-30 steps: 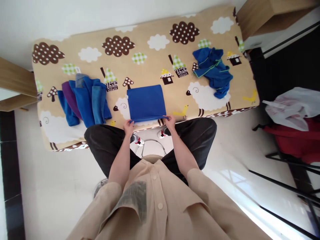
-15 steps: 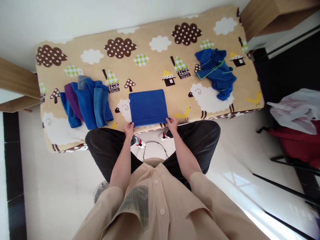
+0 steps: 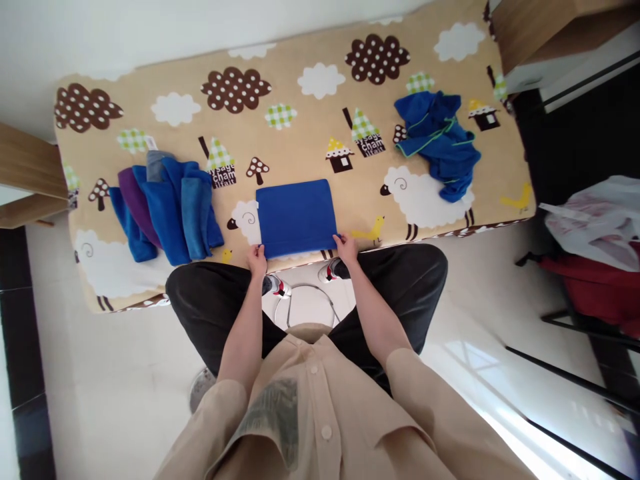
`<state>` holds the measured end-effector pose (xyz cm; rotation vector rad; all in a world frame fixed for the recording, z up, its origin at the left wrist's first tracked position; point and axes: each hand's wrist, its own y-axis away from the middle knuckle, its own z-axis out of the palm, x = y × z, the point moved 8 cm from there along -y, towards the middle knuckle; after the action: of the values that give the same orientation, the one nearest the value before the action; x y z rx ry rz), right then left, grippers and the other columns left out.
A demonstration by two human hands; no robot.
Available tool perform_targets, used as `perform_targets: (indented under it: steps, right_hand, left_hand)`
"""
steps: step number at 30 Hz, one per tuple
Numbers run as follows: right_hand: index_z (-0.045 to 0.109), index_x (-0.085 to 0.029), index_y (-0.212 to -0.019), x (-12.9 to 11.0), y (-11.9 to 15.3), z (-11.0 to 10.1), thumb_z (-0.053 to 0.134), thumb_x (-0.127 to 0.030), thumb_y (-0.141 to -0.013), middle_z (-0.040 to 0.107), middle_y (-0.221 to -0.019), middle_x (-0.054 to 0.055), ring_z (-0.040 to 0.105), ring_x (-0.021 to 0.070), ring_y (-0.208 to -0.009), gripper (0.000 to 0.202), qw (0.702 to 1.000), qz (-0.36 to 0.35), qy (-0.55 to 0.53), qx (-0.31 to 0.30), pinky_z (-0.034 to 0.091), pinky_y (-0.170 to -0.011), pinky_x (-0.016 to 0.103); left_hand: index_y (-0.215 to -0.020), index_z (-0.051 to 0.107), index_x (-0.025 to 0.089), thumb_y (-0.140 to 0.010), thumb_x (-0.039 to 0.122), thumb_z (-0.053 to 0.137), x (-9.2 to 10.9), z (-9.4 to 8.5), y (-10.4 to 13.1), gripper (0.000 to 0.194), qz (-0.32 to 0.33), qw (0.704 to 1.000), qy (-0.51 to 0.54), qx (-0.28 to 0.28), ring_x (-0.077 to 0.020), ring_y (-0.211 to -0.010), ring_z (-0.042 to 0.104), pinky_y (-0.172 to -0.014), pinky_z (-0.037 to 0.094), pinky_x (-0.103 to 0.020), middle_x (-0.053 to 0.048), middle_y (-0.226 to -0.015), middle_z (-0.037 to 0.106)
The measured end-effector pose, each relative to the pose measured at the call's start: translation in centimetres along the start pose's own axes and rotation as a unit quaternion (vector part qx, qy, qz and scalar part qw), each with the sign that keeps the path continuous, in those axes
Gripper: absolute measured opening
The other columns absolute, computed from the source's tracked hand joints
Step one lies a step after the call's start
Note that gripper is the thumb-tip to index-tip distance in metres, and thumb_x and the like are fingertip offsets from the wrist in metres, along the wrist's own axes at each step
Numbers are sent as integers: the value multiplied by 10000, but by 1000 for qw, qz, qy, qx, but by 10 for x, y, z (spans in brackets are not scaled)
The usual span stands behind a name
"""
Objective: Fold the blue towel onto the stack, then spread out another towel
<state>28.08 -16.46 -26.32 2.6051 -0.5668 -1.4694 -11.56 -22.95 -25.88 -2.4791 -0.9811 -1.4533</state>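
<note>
A folded dark blue cloth (image 3: 296, 215) lies flat near the front edge of a table covered with a beige cloud-and-sheep patterned cover (image 3: 310, 140). My left hand (image 3: 258, 257) pinches the cloth's near left corner. My right hand (image 3: 345, 247) pinches its near right corner. Both hands sit at the table's front edge, above my dark trousers.
A row of folded blue and purple cloths (image 3: 163, 203) lies at the left of the table. A crumpled pile of blue cloths with green trim (image 3: 440, 143) lies at the right. Wooden furniture (image 3: 545, 27) stands at the far right, a white plastic bag (image 3: 595, 220) over something red beside it.
The cloth's near edge, slightly lifted a second ago, now lies flat. Both hands stay on its near corners. The view has shifted a little.
</note>
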Motion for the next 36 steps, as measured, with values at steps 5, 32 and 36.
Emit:
perform_targets:
  steps: [5,32,36]
  right_hand:
    - [737,-166,-1008,0,-1,2,642,-494,-918,773,-971,127,710,271,-943,353,999,3,32,-8,528,-902,372]
    - [635,-194,-1368,-82,67,42,471,-275,-997,556,-1517,101,450,234,-1454,414,933,-293,176,-108,301,-1239,437]
    - [562,-168,-1466,-57,68,50,539,-215,-935,454,-1603,99,363,244,-1528,533,924,-261,231,-158,251,-1269,476]
  left_hand:
    - [-965,687,156,-936,331,603,-4,1,-1,196,-15,1000,11,-7,-203,-822,684,-883,531,-326,-75,-848,715]
    - [-1490,521,159,-970,266,487,71,31,68,532,305,904,-224,-198,-272,-1537,333,-1279,242,-471,-124,-1604,445]
    - [-1569,425,133,-931,221,494,50,32,66,648,243,910,-277,-191,-288,-1566,268,-1278,228,-489,-135,-1659,338]
